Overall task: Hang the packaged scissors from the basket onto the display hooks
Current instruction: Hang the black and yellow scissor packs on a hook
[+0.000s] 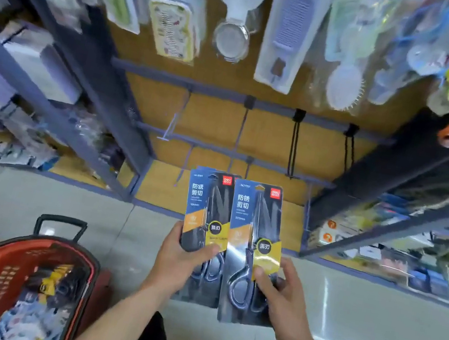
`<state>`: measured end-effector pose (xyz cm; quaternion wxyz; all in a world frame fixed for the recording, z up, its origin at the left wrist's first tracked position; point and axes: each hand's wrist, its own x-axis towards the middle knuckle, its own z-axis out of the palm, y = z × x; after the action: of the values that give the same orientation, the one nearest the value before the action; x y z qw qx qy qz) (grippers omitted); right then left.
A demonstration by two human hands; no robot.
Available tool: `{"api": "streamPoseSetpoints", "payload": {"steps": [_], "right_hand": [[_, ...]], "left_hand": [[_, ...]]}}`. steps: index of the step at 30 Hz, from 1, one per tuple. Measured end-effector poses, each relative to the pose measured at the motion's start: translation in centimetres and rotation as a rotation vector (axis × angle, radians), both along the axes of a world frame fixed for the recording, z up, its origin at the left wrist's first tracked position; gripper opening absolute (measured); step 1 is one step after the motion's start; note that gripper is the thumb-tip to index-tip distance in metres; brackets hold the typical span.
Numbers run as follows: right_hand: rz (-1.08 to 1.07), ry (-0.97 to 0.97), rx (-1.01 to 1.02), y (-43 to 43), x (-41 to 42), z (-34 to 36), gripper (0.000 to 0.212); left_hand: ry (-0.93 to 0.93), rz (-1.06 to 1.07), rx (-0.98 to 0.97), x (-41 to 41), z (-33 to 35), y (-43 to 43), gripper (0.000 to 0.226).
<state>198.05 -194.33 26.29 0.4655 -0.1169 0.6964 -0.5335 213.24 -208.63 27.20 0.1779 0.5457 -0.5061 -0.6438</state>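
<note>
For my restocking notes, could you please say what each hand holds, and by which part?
Left hand: left pack, by its lower left edge. Right hand: right pack, by its lower right edge.

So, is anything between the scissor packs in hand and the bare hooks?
Nothing visible. The left hand grips the left pack and the right hand grips the right pack, both held up below the bare hooks with no item between. The hanging brushes sit higher, above that row.

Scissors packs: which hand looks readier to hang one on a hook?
Probably the right hand: it holds one single pack below the empty black hooks; the left hand grips a stack.
</note>
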Motion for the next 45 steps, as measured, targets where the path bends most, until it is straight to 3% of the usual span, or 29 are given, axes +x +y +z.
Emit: {"api": "streamPoseSetpoints", "payload": {"steps": [3,9,14,19,22,25,39,45], "right_hand": [[-0.139,0.007,-0.005,0.4,-1.9,-4.3,0.013],[-0.352,0.047,-0.073,1.1,-6.4,-14.2,0.007],[-0.506,0.231,-0.291,0.0,-11.7,-23.5,0.014],[-0.516,0.394,-0.507,-2.0,-17.1,-28.6,0.011],[-0.507,0.515,-0.579,-2.7,-19.0,-29.5,0.01],[-0.526,0.572,-0.613,-2.7,-19.8,-29.6,0.011],[-0.548,0.581,-0.522,-3.7,-20.6,-28.6,0.017],[-0.555,0.7,-0.395,-8.5,-23.7,-28.9,0.01]], "left_hand": [[0.009,-0.136,0.002,-3.2,-3.8,-1.2,0.044],[0.037,-0.411,-0.091,-10.1,-13.9,-0.7,0.053],[0.143,-0.409,-0.252,-16.6,-23.2,-1.2,0.048],[0.266,-0.375,-0.424,-21.2,-28.3,-3.5,0.061],[0.345,-0.35,-0.493,-22.2,-29.7,-4.4,0.047],[0.394,-0.324,-0.543,-22.2,-30.1,-5.0,0.048],[0.417,-0.358,-0.536,-20.1,-30.4,-4.7,0.048],[0.442,-0.317,-0.512,-19.9,-30.4,-5.1,0.045]]}}
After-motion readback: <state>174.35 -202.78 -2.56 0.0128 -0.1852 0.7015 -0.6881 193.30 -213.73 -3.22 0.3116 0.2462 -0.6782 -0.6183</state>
